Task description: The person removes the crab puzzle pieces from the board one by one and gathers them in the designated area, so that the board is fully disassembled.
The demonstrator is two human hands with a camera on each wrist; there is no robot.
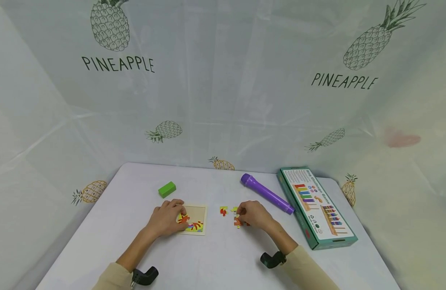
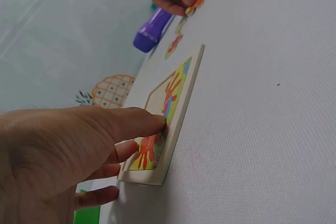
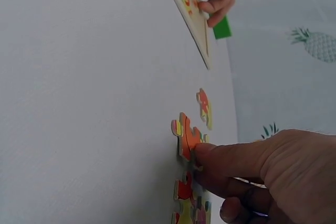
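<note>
My left hand (image 1: 167,218) lies over the left side of a square wooden puzzle board (image 1: 204,221). Its thumb presses on the colourful pieces (image 2: 174,95) set along one side of the board, while the other fingers rest about its far left part. To the right, my right hand (image 1: 255,214) pinches an orange puzzle piece (image 3: 190,136) between thumb and fingers, tilted just above the table. Beneath and beside that hand lie several loose pieces (image 3: 184,187), partly hidden by it. Another loose piece (image 1: 223,211) lies between the board and the right hand.
A green block (image 1: 167,189) sits behind the left hand. Beyond the right hand lies a purple stick with a rounded head (image 1: 266,193), beside a green-edged game box (image 1: 318,207). The white table (image 1: 208,262) ends at a pineapple-print cloth (image 1: 230,88).
</note>
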